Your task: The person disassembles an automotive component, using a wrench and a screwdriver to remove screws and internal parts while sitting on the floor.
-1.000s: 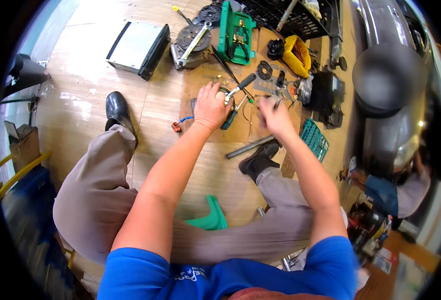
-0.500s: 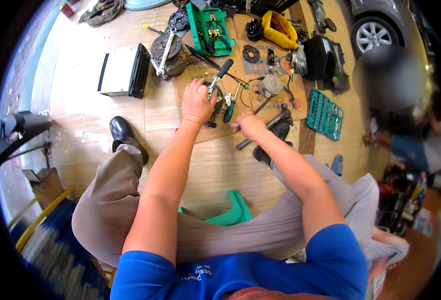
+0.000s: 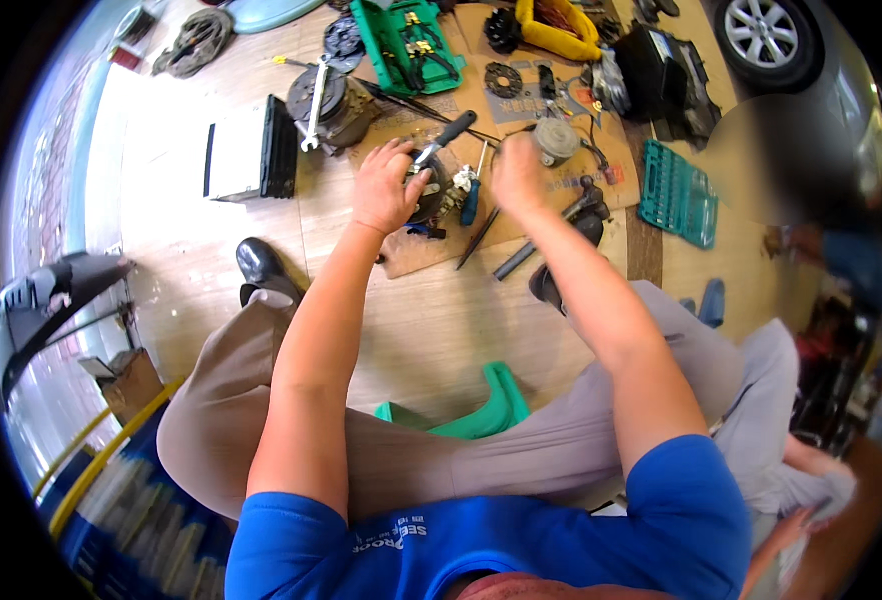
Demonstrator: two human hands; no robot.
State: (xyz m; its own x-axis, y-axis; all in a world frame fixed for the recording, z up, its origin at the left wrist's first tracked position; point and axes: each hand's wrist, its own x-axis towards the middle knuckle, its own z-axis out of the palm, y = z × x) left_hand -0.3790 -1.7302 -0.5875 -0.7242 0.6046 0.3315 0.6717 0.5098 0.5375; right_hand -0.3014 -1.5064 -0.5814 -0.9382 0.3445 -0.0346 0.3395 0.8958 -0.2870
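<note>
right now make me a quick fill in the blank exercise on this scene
The screwdriver lies ____ the left hand and the right hand.
The long silver wrench is to the ____ of the left hand.
The hammer lies nearer the ____ hand than the other.
The wearer's shirt is ____ in colour.

Missing words: between; left; right; blue

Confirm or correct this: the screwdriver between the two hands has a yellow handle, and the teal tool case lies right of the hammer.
The colour is wrong: in the head view, the screwdriver between the left hand and right hand has a blue handle. The teal tool case lies right of the hammer.
</note>
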